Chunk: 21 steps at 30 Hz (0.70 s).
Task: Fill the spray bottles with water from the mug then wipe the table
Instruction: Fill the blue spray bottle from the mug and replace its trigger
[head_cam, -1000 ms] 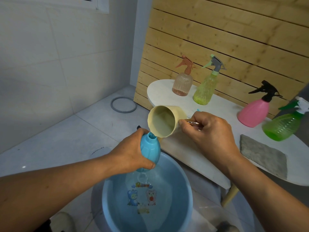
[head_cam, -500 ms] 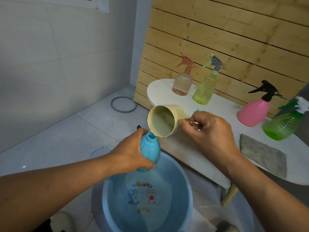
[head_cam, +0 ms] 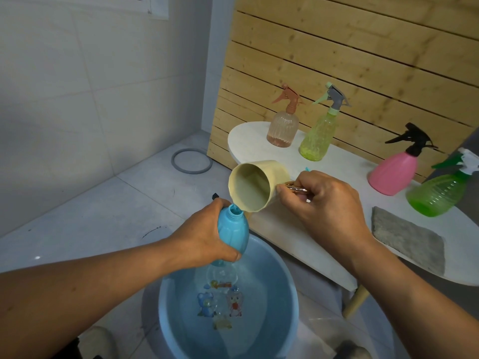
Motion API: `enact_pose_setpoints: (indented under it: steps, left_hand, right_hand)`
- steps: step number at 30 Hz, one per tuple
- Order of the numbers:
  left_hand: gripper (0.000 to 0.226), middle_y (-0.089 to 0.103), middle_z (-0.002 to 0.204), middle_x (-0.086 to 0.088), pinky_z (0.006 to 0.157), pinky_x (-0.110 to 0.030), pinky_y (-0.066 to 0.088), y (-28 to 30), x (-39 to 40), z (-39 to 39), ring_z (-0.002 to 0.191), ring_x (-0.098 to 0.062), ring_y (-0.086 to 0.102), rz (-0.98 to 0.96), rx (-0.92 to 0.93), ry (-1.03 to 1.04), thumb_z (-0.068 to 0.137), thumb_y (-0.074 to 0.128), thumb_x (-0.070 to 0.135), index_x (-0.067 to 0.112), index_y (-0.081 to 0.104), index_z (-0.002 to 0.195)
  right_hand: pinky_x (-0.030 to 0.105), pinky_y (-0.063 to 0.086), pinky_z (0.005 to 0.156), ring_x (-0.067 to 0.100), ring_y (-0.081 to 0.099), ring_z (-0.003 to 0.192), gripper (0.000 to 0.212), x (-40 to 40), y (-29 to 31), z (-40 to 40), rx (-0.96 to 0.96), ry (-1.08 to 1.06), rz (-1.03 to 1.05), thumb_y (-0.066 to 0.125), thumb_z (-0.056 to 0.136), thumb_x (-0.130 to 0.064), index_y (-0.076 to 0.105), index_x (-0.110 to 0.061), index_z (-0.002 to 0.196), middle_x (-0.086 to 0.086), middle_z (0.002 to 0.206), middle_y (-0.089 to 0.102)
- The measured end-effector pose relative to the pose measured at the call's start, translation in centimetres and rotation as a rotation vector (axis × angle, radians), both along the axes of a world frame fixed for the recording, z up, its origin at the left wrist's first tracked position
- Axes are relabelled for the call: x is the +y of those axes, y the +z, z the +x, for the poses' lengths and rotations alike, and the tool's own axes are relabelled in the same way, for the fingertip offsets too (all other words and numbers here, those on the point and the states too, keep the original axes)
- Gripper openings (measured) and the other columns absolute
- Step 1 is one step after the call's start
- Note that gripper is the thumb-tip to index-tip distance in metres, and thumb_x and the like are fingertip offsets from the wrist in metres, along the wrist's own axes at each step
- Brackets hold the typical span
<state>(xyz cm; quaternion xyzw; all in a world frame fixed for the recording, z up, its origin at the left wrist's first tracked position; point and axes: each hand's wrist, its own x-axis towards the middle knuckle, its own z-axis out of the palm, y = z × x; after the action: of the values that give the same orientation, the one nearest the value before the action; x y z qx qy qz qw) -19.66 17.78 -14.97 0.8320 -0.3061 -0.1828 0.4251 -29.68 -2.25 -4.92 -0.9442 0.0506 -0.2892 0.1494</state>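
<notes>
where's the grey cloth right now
In the head view, the flat grey cloth lies on the white oval table at the right, just in front of the green translucent spray bottle and right of the right hand.

Bare table (head_cam: 261,141) left of peach bottle (head_cam: 283,130); cloth (head_cam: 407,240) covers right.

Both bare forearms reach forward from the lower corners. The left hand (head_cam: 207,237) is curled round a blue bottle (head_cam: 233,229), thumb lowest. The right hand (head_cam: 324,203) pinches the tilted mug's (head_cam: 256,185) handle, knuckles up
</notes>
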Motion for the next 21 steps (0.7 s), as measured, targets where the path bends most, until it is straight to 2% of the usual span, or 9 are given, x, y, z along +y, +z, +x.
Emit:
enact_pose_setpoints:
  steps: [12, 16, 21]
  left_hand:
    - [0.09, 0.054, 0.115, 0.021, 0.075, -0.023, 0.059, 0.02, 0.06, -0.13, 0.103, -0.007, 0.06, 0.004, -0.001, -0.001, 0.064, 0.096, 0.034, 0.042, 0.037, 0.131]
    - [0.089, 0.055, 0.115, 0.018, 0.074, -0.023, 0.058, 0.08, 0.07, -0.14, 0.103, -0.008, 0.061, 0.008, 0.003, 0.001, 0.064, 0.096, 0.034, 0.042, 0.037, 0.13]
    - [0.09, 0.055, 0.115, 0.02, 0.076, -0.023, 0.059, 0.05, 0.06, -0.16, 0.102, -0.007, 0.061, 0.006, -0.002, 0.002, 0.063, 0.096, 0.035, 0.042, 0.037, 0.13]
  right_hand:
    - [0.027, 0.032, 0.052, 0.015, 0.045, 0.059, 0.044, -0.02, -0.11, -0.04, -0.012, 0.003, -0.034, 0.065, 0.09, -0.044, 0.036, -0.031, 0.058, -0.006, 0.058, 0.045]
    - [0.027, 0.028, 0.051, 0.015, 0.044, 0.058, 0.043, -0.08, -0.12, -0.07, -0.009, 0.004, -0.056, 0.067, 0.09, -0.042, 0.041, -0.028, 0.06, -0.006, 0.058, 0.045]
    - [0.025, 0.026, 0.05, 0.012, 0.042, 0.056, 0.049, 0.15, 0.01, -0.09, -0.024, 0.009, -0.077, 0.066, 0.091, -0.042, 0.03, -0.035, 0.058, -0.008, 0.056, 0.041]
